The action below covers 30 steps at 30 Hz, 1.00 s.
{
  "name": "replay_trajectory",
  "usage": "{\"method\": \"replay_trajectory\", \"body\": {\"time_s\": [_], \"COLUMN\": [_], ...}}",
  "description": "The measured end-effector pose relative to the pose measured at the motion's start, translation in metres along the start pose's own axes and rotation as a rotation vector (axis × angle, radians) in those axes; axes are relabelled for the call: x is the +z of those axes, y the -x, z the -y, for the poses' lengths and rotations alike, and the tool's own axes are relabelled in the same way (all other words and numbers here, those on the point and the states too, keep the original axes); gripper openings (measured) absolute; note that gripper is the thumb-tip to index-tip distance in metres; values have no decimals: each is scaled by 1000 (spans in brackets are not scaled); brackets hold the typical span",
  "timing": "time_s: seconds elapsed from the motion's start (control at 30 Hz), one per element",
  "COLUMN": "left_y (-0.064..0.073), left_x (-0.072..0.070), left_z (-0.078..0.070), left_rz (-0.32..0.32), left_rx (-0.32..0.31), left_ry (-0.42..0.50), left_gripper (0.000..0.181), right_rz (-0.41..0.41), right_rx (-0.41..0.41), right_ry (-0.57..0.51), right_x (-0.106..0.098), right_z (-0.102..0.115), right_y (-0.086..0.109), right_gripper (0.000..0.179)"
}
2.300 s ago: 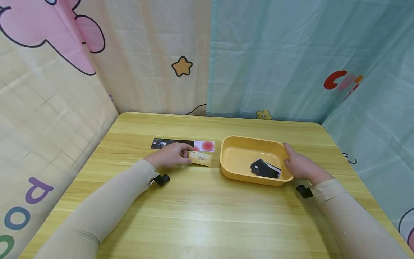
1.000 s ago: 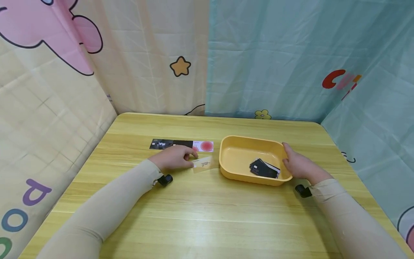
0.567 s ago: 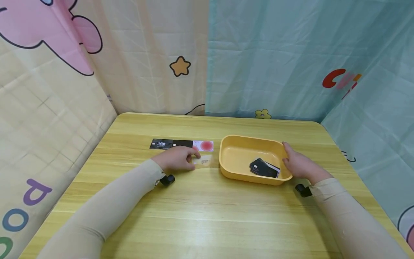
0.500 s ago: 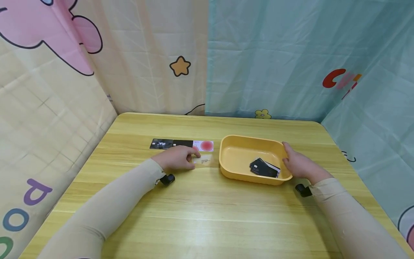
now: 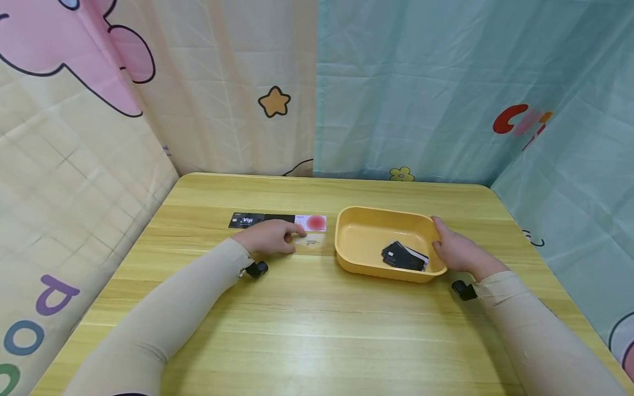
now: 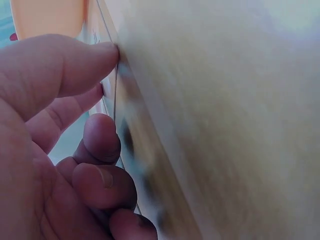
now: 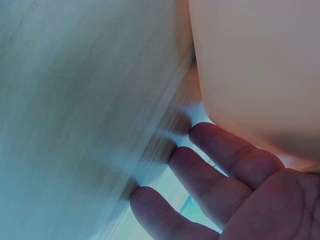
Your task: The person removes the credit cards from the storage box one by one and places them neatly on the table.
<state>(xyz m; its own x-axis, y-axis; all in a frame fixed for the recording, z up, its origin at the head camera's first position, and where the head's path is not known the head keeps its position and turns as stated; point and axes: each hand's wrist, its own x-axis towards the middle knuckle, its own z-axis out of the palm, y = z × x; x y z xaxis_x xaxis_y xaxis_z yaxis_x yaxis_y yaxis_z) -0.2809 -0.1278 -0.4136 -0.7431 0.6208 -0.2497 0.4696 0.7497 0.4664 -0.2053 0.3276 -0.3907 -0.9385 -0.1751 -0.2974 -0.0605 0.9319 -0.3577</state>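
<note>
My left hand (image 5: 267, 237) pinches a pale yellow card (image 5: 314, 241) between thumb and index finger, low over the table. The left wrist view shows the thumb (image 6: 85, 62) right at the card's edge, the other fingers curled below. Directly behind lies a row of cards: a black VIP card (image 5: 241, 220), a dark card (image 5: 281, 218) partly covered by the hand, and a pink card (image 5: 315, 223) with red circles. My right hand (image 5: 463, 253) grips the right wall of a yellow plastic basin (image 5: 361, 220). Inside it, several mostly black cards (image 5: 403, 257) overlap in a loose pile.
The wooden table (image 5: 297, 324) extends in front of the basin and cards. Printed curtains (image 5: 416, 88) stand along its back and sides. A small black wrist camera (image 5: 257, 269) sits at the left cuff, another black camera (image 5: 463, 290) at the right.
The left hand has turned the yellow card from a tilt to straight and slid it back against the pink card's front edge. The right hand and basin have stayed put.
</note>
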Motion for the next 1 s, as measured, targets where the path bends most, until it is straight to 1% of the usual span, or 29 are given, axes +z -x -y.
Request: {"method": "replay_trajectory", "body": {"time_s": [0.2, 0.37, 0.63, 1.0], "left_y": [-1, -2, -2, -3], "left_x": [-1, -1, -1, -1], "left_z": [-1, 0, 2, 4], "left_rz": [14, 14, 13, 13], "left_rx": [-34, -44, -46, -45], "left_ry": [32, 44, 66, 56], "left_gripper": [44, 44, 45, 44], "right_rz": [-3, -7, 1, 2], "right_rx": [-4, -8, -19, -20], "right_ry": [7, 3, -8, -22], "right_x": [-1, -1, 0, 1], "right_z": [1, 2, 0, -2], "right_y": [1, 1, 1, 0], "right_gripper": [68, 68, 68, 68]}}
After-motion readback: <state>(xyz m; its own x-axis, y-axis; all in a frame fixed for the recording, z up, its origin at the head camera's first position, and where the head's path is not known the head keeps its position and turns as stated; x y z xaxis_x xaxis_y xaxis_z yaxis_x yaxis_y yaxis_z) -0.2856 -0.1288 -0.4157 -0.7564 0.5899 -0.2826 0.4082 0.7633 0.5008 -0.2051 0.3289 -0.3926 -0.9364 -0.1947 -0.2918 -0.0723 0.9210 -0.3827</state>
